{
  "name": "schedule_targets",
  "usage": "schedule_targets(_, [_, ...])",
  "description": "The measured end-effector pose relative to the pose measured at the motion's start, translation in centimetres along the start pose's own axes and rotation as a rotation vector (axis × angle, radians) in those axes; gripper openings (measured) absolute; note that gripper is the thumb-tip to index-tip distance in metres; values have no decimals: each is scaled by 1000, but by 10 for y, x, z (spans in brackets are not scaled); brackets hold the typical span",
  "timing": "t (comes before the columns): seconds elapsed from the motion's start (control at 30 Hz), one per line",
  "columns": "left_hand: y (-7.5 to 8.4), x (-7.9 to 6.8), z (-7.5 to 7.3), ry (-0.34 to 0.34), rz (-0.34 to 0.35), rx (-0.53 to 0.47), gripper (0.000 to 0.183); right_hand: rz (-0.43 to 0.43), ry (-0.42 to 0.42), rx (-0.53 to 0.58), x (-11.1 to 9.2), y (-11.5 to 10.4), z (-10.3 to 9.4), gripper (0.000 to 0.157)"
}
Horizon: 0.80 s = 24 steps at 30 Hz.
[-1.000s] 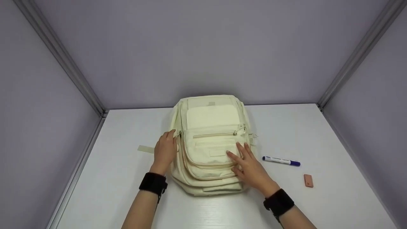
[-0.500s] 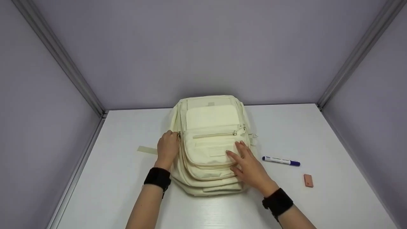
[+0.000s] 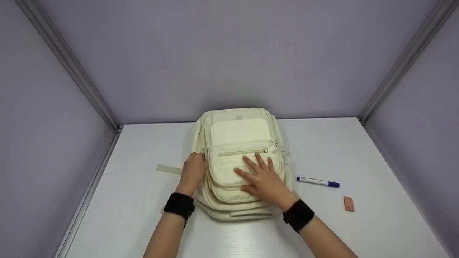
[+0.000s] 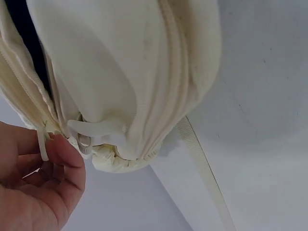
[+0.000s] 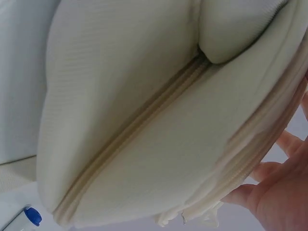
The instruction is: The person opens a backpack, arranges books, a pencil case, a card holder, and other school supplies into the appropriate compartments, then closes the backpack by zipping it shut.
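A cream backpack (image 3: 240, 130) lies front side up on the white table. At its left side my left hand (image 3: 193, 170) pinches a pale zipper pull (image 4: 42, 145) between thumb and fingers. Above that pull, in the left wrist view, the zipper is parted and a dark gap (image 4: 33, 48) shows. My right hand (image 3: 267, 182) rests on the backpack's front pocket, fingers spread and straight. A second zipper pull (image 4: 94, 128) hangs near the left fingers.
Right of the backpack lie a white marker with a blue cap (image 3: 318, 181) and a small pink eraser (image 3: 348, 204). A flat strap (image 3: 168, 169) sticks out to the left. Grey panels (image 3: 229, 61) enclose the table at the back and sides.
My left hand has moved slightly toward me and to the right along the backpack's side, fingers now curled tighter. My right hand has slid left onto the front pocket with fingers spread.
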State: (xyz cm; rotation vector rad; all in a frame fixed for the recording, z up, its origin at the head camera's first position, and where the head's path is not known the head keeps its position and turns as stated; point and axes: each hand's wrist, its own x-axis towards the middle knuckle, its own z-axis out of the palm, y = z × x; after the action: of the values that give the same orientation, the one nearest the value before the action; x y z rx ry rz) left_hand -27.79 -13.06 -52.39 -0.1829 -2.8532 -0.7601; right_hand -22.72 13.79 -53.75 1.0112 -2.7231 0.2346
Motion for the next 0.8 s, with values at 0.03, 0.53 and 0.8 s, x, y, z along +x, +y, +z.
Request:
schedule_targets(0.03, [1,-1,-1,-18,-12,-7,23,3,-4,-12,1,0,0,58])
schedule_targets(0.53, [8,-32,-4,-166,-15,42,20,-4,10,-20,0,2,8,55])
schedule_targets(0.8, [12,-59,-9,-203,36,13,17,-5,26,-19,1,2,9,55])
